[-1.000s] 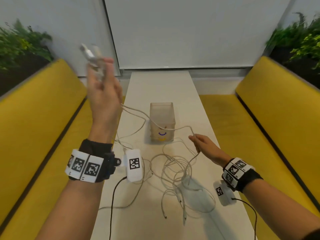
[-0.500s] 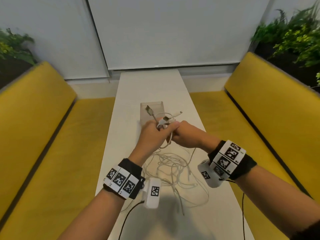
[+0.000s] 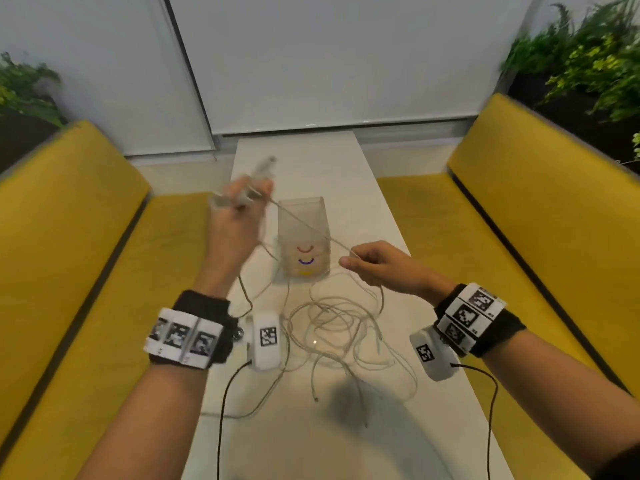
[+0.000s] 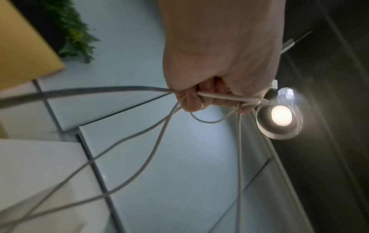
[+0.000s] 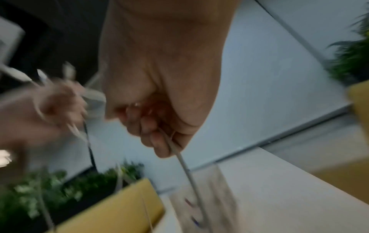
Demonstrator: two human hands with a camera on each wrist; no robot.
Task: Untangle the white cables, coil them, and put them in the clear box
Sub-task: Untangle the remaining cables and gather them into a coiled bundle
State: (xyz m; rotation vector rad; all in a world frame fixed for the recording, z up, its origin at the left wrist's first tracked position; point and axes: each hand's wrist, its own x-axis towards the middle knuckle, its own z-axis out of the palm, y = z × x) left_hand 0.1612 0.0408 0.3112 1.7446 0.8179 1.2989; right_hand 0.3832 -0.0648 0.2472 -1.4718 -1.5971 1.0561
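My left hand (image 3: 239, 209) is raised left of the clear box (image 3: 304, 237), its fingers curled round several white cable ends (image 4: 217, 97) whose plugs (image 3: 263, 165) stick up. A taut strand (image 3: 304, 223) runs from it across the box front to my right hand (image 3: 372, 263), which pinches that cable (image 5: 179, 155) low at the box's right. A tangle of white cables (image 3: 339, 327) lies on the white table (image 3: 311, 445) between my wrists. The box stands upright with coloured arcs on its front.
Yellow benches (image 3: 59, 237) (image 3: 540, 209) flank the narrow table on both sides. Green plants (image 3: 588, 64) sit behind the bench backs. Black wires (image 3: 221, 410) trail from the wrist cameras over the near table. White wall panels close the far end.
My hands, joined over the tangle half a second ago, have pulled apart: the left rose up and left with the cable ends, the right drew a strand out to the right.
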